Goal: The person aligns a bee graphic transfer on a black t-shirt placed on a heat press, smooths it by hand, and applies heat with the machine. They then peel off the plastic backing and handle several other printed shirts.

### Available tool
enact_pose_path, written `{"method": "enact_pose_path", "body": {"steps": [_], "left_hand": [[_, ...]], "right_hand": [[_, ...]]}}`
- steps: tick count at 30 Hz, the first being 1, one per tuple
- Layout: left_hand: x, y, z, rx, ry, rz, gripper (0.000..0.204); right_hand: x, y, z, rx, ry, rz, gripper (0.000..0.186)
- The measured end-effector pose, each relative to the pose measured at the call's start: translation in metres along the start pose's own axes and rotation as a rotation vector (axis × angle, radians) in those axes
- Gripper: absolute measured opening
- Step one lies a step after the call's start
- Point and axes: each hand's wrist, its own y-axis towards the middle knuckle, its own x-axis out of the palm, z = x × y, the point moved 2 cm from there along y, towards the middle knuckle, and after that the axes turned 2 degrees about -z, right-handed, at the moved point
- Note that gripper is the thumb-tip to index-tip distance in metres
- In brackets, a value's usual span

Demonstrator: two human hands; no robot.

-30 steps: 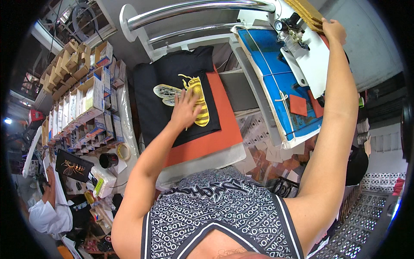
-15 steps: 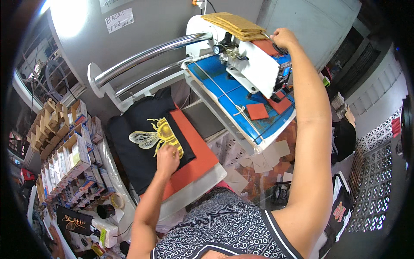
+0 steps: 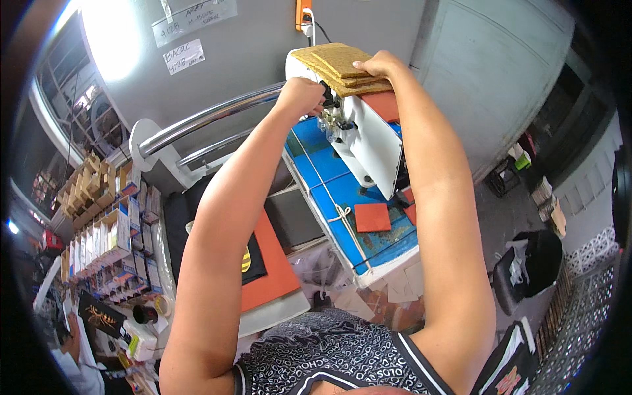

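Observation:
My left hand (image 3: 303, 97) reaches up to the white heat press (image 3: 372, 141), its fingers curled at the black air regulator (image 3: 327, 93) and partly hiding it. The pressure gauge beside it is covered by the hand. On top of the press lies a stack of yellow-brown pads (image 3: 339, 58). My right hand (image 3: 382, 64) is closed at the right edge of the stack, thumb over the top pad, other fingers mostly hidden. Below my left forearm, a black shirt (image 3: 255, 268) with a partly hidden yellow bee print lies on an orange-red pad (image 3: 280, 280).
Two chrome rails (image 3: 210, 122) run left from the press. Its blue bed (image 3: 319, 181) carries a small orange-red square (image 3: 372, 217) and a tied cord. Boxes (image 3: 108, 237) crowd the left side. A black chair (image 3: 526, 270) stands right. Another person's arm (image 3: 71, 339) shows lower left.
My left hand has left the bee print and risen to the regulator. My right hand has moved left to the pads; the black-handled tool it held is out of sight. The view has shifted.

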Motion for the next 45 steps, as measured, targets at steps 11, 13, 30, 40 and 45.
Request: {"method": "enact_pose_path", "body": {"steps": [11,13,30,40,45], "left_hand": [[0.02,0.053,0.028,-0.196,0.031,0.257,0.024],[0.024,0.06,0.029,-0.219,0.133,0.325,0.034],[0.04,0.078,0.066,-0.054,0.868,0.33,0.048],[-0.025,0.114,0.105,0.168,-0.25,0.596,0.021],[-0.162,0.013,0.097,0.64,-0.163,0.389,0.031]], "right_hand": [[-0.018,0.011,0.012,0.015,0.362,0.053,0.045],[-0.026,0.008,0.025,0.09,0.577,0.058,0.042],[-0.022,-0.016,0.069,0.279,1.73,0.012,0.038],[-0.004,-0.013,0.063,0.29,1.482,0.025,0.025],[0.007,-0.017,0.049,0.007,0.365,0.084,0.051]]}}
